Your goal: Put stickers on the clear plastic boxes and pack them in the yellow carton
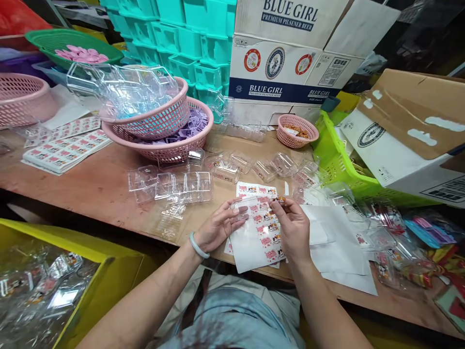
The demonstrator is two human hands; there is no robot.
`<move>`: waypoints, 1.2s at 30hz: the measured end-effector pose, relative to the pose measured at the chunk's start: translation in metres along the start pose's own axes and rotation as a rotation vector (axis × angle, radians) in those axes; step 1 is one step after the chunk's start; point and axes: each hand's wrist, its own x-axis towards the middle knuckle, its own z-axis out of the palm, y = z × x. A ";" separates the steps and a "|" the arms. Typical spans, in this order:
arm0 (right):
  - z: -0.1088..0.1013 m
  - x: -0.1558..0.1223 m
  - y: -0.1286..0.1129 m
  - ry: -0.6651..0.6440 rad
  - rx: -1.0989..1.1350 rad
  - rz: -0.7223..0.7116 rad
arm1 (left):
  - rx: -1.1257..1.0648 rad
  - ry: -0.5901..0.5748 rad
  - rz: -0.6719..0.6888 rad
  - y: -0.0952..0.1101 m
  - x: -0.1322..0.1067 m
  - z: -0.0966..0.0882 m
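Note:
My left hand (220, 225) holds a small clear plastic case (244, 207) by its edge, fingers closed on it. Pinched in the fingertips of my right hand (292, 228) is a small sticker (280, 199), right beside the case. Both hands hover over a sticker sheet (259, 237) lying on the wooden table (105, 186). More empty clear cases (185, 186) lie just beyond my hands.
Stacked pink baskets (163, 131) hold clear cases and purple pieces at the back left. Sticker sheets (65, 152) lie at left. A small pink basket (296, 130), a beer carton (286, 53), a green crate (337, 165) and a yellow bin (109, 271) of finished cases surround the table.

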 end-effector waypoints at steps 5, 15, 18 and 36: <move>0.007 -0.006 -0.004 0.024 0.113 0.291 | 0.008 0.008 -0.020 -0.002 0.000 -0.002; 0.005 -0.019 0.006 -0.039 0.084 0.310 | 0.000 0.033 -0.029 -0.005 0.005 -0.004; 0.006 -0.022 0.010 -0.010 0.076 0.298 | 0.000 0.038 -0.031 -0.004 0.006 -0.003; 0.009 -0.022 0.011 -0.048 0.060 0.260 | 0.001 0.052 -0.029 -0.004 0.006 -0.001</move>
